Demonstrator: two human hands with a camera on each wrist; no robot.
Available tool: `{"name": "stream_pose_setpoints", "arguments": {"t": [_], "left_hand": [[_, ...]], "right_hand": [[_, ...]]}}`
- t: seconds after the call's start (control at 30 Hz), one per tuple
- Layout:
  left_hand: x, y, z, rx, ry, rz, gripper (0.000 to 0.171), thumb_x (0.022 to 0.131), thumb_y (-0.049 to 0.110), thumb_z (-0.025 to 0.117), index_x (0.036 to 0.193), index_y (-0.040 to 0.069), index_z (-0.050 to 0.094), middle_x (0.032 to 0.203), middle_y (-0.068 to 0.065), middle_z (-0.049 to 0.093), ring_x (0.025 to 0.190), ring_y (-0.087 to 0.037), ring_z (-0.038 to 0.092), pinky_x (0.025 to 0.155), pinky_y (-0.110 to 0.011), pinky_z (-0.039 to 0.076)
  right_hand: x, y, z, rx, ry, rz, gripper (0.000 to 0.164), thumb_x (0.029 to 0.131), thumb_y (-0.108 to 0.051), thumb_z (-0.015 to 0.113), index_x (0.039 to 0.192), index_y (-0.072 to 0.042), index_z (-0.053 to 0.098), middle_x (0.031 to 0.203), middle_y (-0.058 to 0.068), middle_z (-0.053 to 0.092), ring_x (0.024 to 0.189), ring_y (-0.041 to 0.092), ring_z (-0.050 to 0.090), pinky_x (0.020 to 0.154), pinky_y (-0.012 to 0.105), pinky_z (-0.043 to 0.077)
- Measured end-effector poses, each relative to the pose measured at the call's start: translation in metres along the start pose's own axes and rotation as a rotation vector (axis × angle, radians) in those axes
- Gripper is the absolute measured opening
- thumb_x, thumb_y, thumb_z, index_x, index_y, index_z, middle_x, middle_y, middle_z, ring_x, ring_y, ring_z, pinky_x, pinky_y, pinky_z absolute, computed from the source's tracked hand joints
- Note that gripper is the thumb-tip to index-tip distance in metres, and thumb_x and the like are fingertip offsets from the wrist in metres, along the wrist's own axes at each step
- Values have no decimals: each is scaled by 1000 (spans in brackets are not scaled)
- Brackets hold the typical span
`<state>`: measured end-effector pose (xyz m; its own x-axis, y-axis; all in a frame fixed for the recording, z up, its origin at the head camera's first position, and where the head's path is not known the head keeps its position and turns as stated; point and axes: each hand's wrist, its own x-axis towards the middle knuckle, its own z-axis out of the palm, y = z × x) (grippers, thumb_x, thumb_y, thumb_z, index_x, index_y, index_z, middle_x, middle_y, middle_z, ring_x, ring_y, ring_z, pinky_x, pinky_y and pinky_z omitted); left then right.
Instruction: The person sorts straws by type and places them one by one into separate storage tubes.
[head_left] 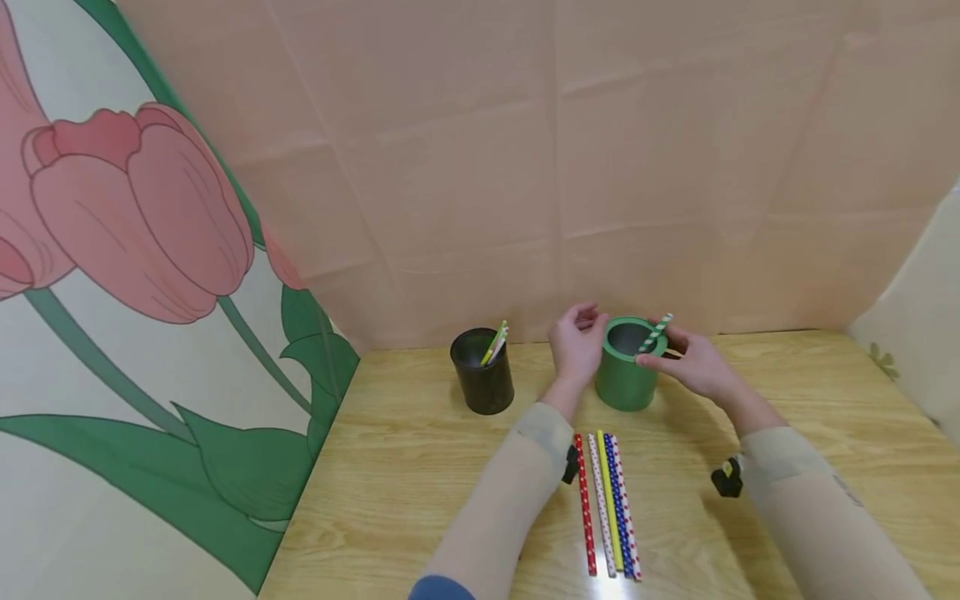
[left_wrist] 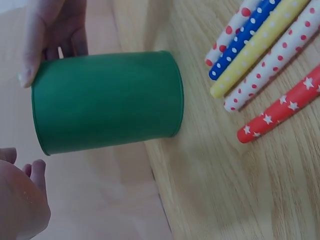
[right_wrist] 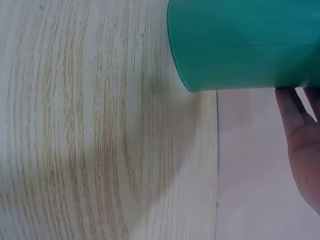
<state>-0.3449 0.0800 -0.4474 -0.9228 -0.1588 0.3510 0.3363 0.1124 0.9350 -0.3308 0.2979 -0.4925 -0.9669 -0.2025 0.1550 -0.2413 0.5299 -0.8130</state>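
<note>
Straws (head_left: pixel 608 508) in red, white, yellow and blue lie side by side on the wooden table (head_left: pixel 405 467), lower right of centre in the head view. Above them, right of centre, a green cup (head_left: pixel 626 387) stands upright, a green-and-white striped straw (head_left: pixel 660 327) slanting from its mouth. At its right side the right hand (head_left: pixel 701 365) grips the rim between thumb and fingers. To its left, the left hand (head_left: pixel 577 350) holds nothing, fingers loosely bent; the left wrist view's lower left shows it apart from the cup. Near centre, a black cup (head_left: pixel 483 387) contains upright straws (head_left: pixel 495 343).
</note>
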Motion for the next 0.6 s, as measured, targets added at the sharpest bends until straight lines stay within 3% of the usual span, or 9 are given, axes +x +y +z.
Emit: {"name": "stream_pose_setpoints", "arguments": {"t": [0.23, 0.37, 0.6], "left_hand": [[1, -3, -7, 11, 7, 10, 17, 95, 3, 81, 112, 2, 79, 100, -7, 78, 86, -5, 73, 79, -16, 60], [0, -4, -11, 4, -2, 32, 15, 95, 3, 82, 110, 2, 80, 101, -10, 78, 86, -4, 72, 80, -17, 60], [-10, -6, -28, 8, -96, 75, 17, 95, 4, 82, 111, -1, 78, 105, -16, 79, 86, -4, 71, 80, -18, 60]], "right_hand": [[0, -1, -1, 3, -6, -3, 94, 99, -47, 78, 170, -10, 29, 163, 33, 40, 146, 52, 43, 108, 65, 49], [0, -1, -1, -14, -14, 11, 98, 99, -49, 76, 170, -5, 24, 164, 34, 38, 146, 53, 42, 109, 66, 49], [0, 1, -2, -5, -29, 48, 106, 98, -55, 76, 170, -1, 20, 165, 35, 33, 147, 55, 40, 111, 68, 46]]}}
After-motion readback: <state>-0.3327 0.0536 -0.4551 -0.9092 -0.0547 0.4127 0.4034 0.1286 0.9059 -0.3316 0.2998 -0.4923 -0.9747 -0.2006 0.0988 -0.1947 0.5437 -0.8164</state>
